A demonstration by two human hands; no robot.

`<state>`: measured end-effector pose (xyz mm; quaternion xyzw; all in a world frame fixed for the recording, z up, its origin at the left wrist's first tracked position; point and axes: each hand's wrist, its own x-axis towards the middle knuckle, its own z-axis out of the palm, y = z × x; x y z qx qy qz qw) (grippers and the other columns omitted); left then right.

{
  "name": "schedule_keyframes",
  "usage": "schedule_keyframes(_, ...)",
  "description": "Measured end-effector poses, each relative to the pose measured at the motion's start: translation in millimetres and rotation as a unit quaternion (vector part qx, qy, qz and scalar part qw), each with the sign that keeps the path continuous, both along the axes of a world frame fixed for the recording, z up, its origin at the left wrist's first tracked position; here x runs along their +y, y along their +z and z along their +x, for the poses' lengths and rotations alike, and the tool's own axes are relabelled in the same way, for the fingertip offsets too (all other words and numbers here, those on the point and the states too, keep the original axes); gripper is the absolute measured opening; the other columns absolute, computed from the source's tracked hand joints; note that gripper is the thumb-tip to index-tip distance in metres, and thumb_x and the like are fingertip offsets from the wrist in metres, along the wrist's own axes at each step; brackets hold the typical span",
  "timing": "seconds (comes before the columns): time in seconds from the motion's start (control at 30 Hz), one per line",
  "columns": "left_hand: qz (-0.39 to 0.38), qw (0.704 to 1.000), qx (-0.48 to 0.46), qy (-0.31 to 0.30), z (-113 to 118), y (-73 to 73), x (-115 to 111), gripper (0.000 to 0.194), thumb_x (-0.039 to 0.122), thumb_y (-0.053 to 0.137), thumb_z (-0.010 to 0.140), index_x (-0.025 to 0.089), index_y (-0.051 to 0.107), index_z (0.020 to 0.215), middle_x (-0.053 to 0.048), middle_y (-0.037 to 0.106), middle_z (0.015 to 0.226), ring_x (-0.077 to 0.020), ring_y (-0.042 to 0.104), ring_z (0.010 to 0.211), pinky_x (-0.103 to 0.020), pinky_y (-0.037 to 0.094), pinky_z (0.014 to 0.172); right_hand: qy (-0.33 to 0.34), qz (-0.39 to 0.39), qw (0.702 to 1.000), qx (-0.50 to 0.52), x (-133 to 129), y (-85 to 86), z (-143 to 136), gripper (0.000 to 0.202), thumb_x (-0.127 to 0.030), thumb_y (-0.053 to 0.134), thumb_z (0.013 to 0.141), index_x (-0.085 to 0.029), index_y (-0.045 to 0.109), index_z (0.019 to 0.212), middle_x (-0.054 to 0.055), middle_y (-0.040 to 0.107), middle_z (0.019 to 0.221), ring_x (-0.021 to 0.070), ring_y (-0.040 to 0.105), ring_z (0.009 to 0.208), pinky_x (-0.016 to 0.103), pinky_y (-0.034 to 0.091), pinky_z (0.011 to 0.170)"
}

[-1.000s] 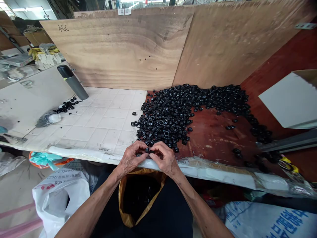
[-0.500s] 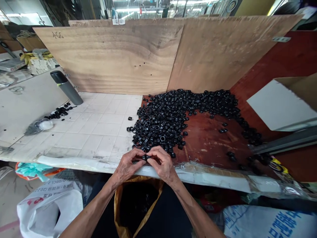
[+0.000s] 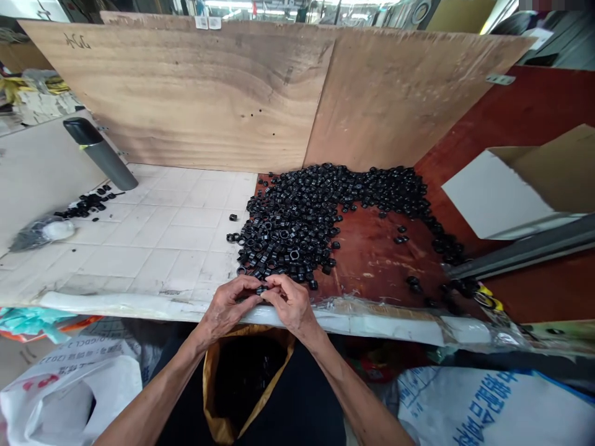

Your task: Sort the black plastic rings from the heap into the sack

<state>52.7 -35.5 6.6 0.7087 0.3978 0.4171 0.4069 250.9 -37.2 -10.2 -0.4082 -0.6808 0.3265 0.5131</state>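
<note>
A small black part is pinched between the fingertips of both hands at the table's front edge. My left hand grips it from the left, thumb and index finger closed. From the other side my right hand holds it the same way, its fingertips close to those of the left. Just beyond the hands lies a large pile of small black ring-like parts, stretching back and to the right. Below the hands, an open yellow-rimmed bag has a dark inside with small glints.
A grey bottle leans at the left near scattered black pieces and a plastic bag. Wooden boards stand behind the pile. A white carton and a grey metal bar are at the right.
The whole view has shifted, so the table and hands appear slightly further left. Both hands remain together on the small part, whose angle between the fingertips looks slightly different.
</note>
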Motion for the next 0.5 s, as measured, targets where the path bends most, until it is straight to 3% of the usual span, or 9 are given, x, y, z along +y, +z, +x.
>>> schedule_keyframes(0.13, -0.036, 0.999, -0.024, 0.009, 1, 0.8, -1, 0.016, 0.027, 0.071, 0.091, 0.02, 0.072, 0.107, -0.007, 0.072, 0.108, -0.0186, 0.068, 0.101, -0.031, 0.056, 0.091, 0.006, 0.033, 0.999, -0.018, 0, 4.5, 2, 0.009, -0.022, 0.065, 0.095, -0.021, 0.072, 0.101, 0.007, 0.071, 0.098, 0.0186, 0.068, 0.087, 0.029, 0.055, 0.078)
schedule_keyframes(0.27, -0.04, 0.999, -0.025, 0.009, 1, 2.7, -1, 0.015, 0.024, 0.072, 0.09, 0.02, 0.072, 0.105, -0.006, 0.072, 0.105, -0.0183, 0.068, 0.098, -0.031, 0.055, 0.09, 0.024, 0.005, 1.0, -0.007, 1, 12.3, 4, 0.01, -0.02, 0.066, 0.094, -0.021, 0.075, 0.098, 0.007, 0.072, 0.098, 0.0181, 0.069, 0.085, 0.028, 0.054, 0.073)
schedule_keyframes(0.5, -0.017, 1.0, -0.007, -0.001, -1, 1.3, 3, 0.015, 0.018, 0.07, 0.09, 0.021, 0.072, 0.105, -0.006, 0.073, 0.107, -0.0185, 0.069, 0.102, -0.03, 0.055, 0.091, 0.027, -0.017, 0.999, 0.004, 1, 15.7, 4, 0.01, -0.016, 0.067, 0.09, -0.021, 0.073, 0.096, 0.006, 0.073, 0.1, 0.0197, 0.069, 0.093, 0.032, 0.055, 0.085)
